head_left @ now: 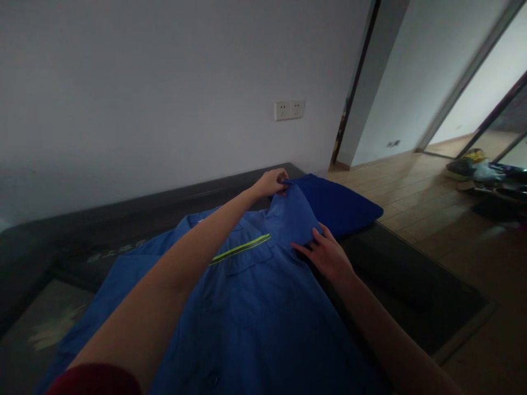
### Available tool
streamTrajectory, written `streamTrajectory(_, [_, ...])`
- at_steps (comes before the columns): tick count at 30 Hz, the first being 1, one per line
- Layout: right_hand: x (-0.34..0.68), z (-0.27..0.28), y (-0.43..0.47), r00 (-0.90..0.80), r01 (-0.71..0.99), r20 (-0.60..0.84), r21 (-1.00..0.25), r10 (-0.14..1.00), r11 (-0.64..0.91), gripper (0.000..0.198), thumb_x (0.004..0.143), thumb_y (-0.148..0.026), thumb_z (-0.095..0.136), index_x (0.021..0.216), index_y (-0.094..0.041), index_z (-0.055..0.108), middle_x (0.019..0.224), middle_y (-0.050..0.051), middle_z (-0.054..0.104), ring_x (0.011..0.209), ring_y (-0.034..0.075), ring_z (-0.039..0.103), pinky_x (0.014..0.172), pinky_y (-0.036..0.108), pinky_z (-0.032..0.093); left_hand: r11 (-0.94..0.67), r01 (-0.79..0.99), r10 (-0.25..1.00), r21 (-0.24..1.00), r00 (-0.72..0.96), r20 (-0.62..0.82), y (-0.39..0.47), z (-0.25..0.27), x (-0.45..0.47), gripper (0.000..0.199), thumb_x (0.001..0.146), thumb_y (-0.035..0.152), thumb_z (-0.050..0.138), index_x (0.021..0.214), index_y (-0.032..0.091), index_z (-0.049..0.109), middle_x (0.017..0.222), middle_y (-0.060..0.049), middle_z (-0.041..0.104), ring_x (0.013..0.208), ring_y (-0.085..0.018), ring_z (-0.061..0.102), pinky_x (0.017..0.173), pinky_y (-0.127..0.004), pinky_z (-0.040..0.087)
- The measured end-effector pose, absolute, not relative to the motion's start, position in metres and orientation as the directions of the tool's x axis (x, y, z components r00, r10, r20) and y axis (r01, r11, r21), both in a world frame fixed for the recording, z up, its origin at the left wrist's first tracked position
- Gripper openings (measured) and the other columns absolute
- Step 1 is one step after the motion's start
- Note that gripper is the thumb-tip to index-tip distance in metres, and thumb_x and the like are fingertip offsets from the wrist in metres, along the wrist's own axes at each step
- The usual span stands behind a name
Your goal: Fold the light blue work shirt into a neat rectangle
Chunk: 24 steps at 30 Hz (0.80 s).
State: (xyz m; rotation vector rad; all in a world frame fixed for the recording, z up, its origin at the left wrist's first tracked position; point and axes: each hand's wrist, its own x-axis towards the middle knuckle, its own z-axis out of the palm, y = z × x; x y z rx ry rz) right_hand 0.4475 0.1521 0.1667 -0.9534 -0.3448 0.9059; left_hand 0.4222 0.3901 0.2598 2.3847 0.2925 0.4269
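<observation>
The left hand (274, 182) reaches across the blue shirt (255, 307) and grasps the upper edge of its far sleeve (293, 215). Its fingers are curled in and closed, with the cloth pinched at the tips and lifted into a small peak. The right hand (329, 258) comes in from the lower right and touches the lower edge of the same sleeve. It is partly open: the thumb stretches out to the left along the cloth, apart from the forefinger, whose tip rests on the sleeve near its corner. The other fingers are mostly hidden behind, so whether they clasp the edge I cannot tell. Between the two hands the sleeve spans as a smooth, slanting panel.

The shirt lies spread out in front of the person, front up, on a dark surface (411, 269). A yellow-green stripe (241, 249) crosses the chest above a pocket flap (250, 262), and the left forearm passes over the shirt, covering part of it. Just beyond the raised sleeve lies a darker blue cloth (343, 206), flat, with a rounded corner to the right. Behind the dark surface stands a pale wall (144, 104) with two sockets (289, 110).
</observation>
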Motion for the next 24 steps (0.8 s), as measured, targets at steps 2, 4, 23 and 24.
streamTrajectory(2, [0.436,0.169,0.152,0.564,-0.554,-0.141,-0.795,0.814,0.246,0.032,0.075,-0.033,0.068,0.1,-0.03,0.048,0.122,0.0,0.055,0.11,0.022,0.058,0.085,0.052,0.057,-0.722,0.073,0.314,0.688,0.921,0.232,0.388,0.261,0.422,0.021,0.077,0.003,0.054,0.096,0.01,0.053,0.072,-0.003,0.064,0.06,-0.012,0.064,0.062,-0.028,0.053])
streamTrajectory(4, [0.428,0.17,0.152,0.556,-0.567,-0.149,-0.788,0.818,0.242,0.032,0.073,-0.032,0.069,0.097,-0.028,0.049,0.117,0.0,0.057,0.107,0.022,0.058,0.085,0.052,0.056,-0.708,0.051,0.306,0.705,0.921,0.241,0.387,0.262,0.422,0.02,0.076,0.002,0.054,0.095,0.01,0.053,0.073,-0.003,0.065,0.06,-0.012,0.064,0.062,-0.028,0.054])
streamTrajectory(23, [0.424,0.162,0.149,0.336,0.585,0.278,-0.81,0.9,0.032,0.035,0.087,-0.015,0.044,0.115,-0.018,0.065,0.124,0.009,0.063,0.122,0.022,0.053,0.108,0.045,0.036,-0.669,0.14,0.274,0.73,0.959,0.067,0.414,0.223,0.275,0.023,0.068,0.008,0.051,0.085,0.014,0.065,0.096,-0.005,0.069,0.097,-0.016,0.062,0.094,-0.031,0.046])
streamTrajectory(24, [0.421,0.16,0.149,0.275,0.651,0.276,-0.758,0.921,0.033,0.036,0.086,-0.012,0.044,0.115,-0.018,0.065,0.125,0.009,0.063,0.124,0.021,0.051,0.109,0.044,0.035,-0.685,0.167,0.256,0.709,0.966,0.02,0.416,0.214,0.264,0.025,0.067,0.007,0.05,0.084,0.015,0.065,0.096,-0.004,0.069,0.098,-0.016,0.062,0.095,-0.031,0.046])
